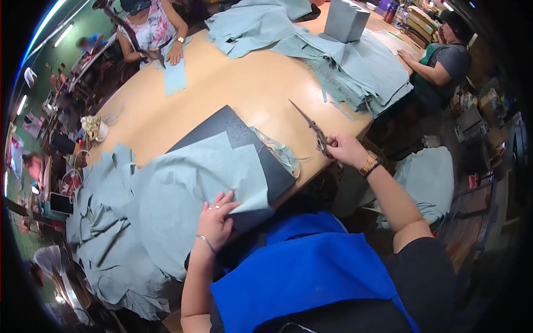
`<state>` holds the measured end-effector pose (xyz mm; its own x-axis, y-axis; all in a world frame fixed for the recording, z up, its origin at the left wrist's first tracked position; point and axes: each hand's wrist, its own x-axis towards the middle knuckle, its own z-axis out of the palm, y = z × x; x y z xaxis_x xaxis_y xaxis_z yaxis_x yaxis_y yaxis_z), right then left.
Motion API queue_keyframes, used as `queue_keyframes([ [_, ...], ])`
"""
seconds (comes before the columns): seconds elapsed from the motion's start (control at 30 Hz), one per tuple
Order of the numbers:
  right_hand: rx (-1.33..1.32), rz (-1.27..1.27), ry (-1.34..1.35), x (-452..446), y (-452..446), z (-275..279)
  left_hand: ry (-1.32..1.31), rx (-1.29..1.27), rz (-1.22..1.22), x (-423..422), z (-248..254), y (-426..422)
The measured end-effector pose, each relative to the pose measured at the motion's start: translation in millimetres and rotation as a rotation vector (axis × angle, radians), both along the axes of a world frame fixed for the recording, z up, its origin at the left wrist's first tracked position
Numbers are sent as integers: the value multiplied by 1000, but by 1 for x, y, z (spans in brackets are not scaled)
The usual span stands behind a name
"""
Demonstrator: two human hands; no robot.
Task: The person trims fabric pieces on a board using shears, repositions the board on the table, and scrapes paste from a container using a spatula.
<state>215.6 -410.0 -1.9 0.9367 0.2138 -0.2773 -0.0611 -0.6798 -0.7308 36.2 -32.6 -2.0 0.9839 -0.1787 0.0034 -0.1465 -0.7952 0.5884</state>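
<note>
My left hand (215, 221) lies on the near edge of a pale blue-green sheet of leather or cloth (189, 172), fingers spread and pressing on it. Part of that sheet covers a dark grey board (236, 130) on the table's near side. To the right, my right hand (348, 151) is wrapped around the handles of a pair of scissors (314, 129). Their blades look closed and point up and left over the tabletop, apart from the sheet. Between board and scissors sits a small heap of thin offcuts (280, 152).
More blue-green sheets hang off the table (216, 72) at left (105, 222). A stack of sheets (355, 66) with a grey metal block (345, 22) lies at the back right. One co-worker (155, 28) handles a strip across the table; another person (444, 66) sits at right.
</note>
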Motion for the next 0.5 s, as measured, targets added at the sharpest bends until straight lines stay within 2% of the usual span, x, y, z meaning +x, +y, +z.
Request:
queue_keyframes([
  [0.03,-98,37,-131,15,-10,-7,-42,-90,21,1,-3,11],
  [0.1,-257,76,-332,37,-19,-11,164,-333,299,3,10,40],
  [0.13,-318,81,-401,46,-22,-10,-77,-386,334,4,-8,73],
  [0.17,-426,142,-428,59,-28,-14,-83,-432,460,0,10,102],
  [0.2,-513,170,-449,68,-22,-7,-335,-692,700,1,29,156],
  [0.23,-609,204,-461,72,-10,5,-493,-499,811,-10,18,219],
  [0.27,-705,237,-471,72,4,19,-474,-752,936,-23,25,276],
  [0.3,-642,248,-580,62,22,32,-526,-818,994,-40,31,322],
  [0.33,-475,308,-498,65,41,33,-587,-819,1257,-48,68,293],
  [0.4,-153,453,-436,72,80,23,-670,-841,1630,-79,77,328],
  [0.43,0,538,-456,75,101,11,-851,-600,1637,-98,57,359],
  [0.47,-13,566,-553,78,118,-7,-1022,-354,1621,-104,39,381],
  [0.5,-30,590,-650,78,133,-20,-1000,-28,1624,-98,43,372],
])
